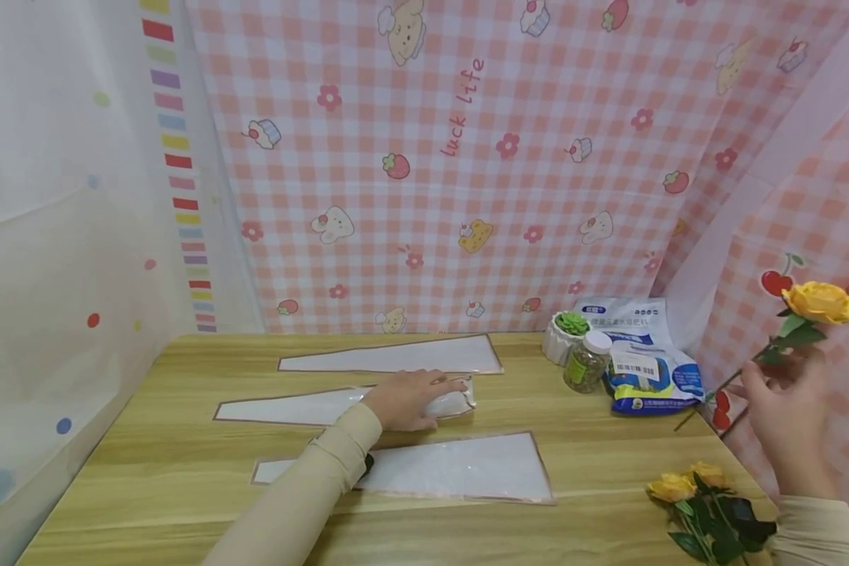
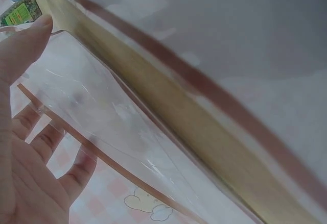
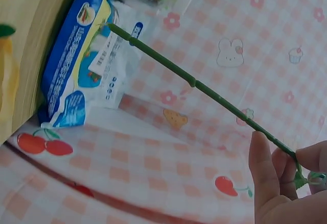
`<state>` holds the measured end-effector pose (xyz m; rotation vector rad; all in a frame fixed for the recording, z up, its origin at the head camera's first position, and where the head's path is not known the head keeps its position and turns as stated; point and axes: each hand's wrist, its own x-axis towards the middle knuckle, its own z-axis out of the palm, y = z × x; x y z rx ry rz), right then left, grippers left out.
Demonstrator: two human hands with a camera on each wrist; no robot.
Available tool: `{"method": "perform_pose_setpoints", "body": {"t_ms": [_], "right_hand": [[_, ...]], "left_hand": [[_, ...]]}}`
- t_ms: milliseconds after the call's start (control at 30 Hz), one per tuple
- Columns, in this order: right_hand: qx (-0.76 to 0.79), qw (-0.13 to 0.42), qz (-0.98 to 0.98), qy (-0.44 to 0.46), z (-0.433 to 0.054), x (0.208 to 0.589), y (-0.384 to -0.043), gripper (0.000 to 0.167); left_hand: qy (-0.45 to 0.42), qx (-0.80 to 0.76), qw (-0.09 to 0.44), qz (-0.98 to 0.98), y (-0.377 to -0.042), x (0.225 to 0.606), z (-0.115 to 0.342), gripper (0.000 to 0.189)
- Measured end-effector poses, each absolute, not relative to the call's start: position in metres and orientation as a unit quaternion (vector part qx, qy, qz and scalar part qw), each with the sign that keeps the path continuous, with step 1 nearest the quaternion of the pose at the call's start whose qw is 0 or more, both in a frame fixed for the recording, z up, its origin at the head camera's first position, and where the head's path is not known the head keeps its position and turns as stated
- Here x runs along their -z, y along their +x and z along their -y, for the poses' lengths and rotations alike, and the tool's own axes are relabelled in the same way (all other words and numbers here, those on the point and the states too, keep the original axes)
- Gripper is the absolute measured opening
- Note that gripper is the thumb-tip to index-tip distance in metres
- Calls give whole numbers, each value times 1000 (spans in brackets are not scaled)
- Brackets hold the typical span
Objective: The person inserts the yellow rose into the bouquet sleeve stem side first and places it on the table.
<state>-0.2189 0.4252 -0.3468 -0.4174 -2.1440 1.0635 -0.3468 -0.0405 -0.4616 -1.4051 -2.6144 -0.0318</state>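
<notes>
My left hand [image 1: 405,399] grips the wide right end of the middle flower wrapping sleeve [image 1: 276,410], which looks crumpled there. In the left wrist view, the thumb is at one side of the clear plastic sleeve [image 2: 92,96] and the other fingers bend at its brown edge. Over the table's right side, my right hand [image 1: 788,417] pinches the green stem [image 3: 179,73] of a yellow rose [image 1: 817,303] just below its leaves. The bloom points up and right, while the bare stem end slants down left. Similar sleeves lie flat behind [image 1: 403,358] and in front [image 1: 460,469].
More yellow roses [image 1: 711,503] lie at the front right. A white pot with a green succulent [image 1: 566,338], a white-lidded jar [image 1: 587,363] and blue-and-white packets [image 1: 651,377] stand at the back right. A checked cloth [image 1: 467,189] hangs behind the wooden table [image 1: 148,448].
</notes>
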Motion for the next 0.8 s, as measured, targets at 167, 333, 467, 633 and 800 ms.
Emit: {"method": "perform_pose_setpoints", "body": {"t_ms": [167, 333, 467, 633, 800], "right_hand": [[-427, 345, 825, -131, -418, 348, -222, 56], [-461, 351, 802, -144, -408, 349, -227, 50], [-531, 358, 757, -127, -402, 350, -232, 49], [-575, 362, 727, -98, -391, 353, -237, 47], [-591, 374, 714, -47, -376, 353, -247, 45]], "left_hand": [[-470, 16, 84, 878, -346, 461, 40, 79], [-464, 15, 81, 882, -346, 461, 39, 78], [-461, 13, 77, 884, -345, 460, 37, 79], [-463, 15, 76, 883, -344, 460, 36, 77], [-471, 19, 85, 878, -344, 459, 34, 77]]}}
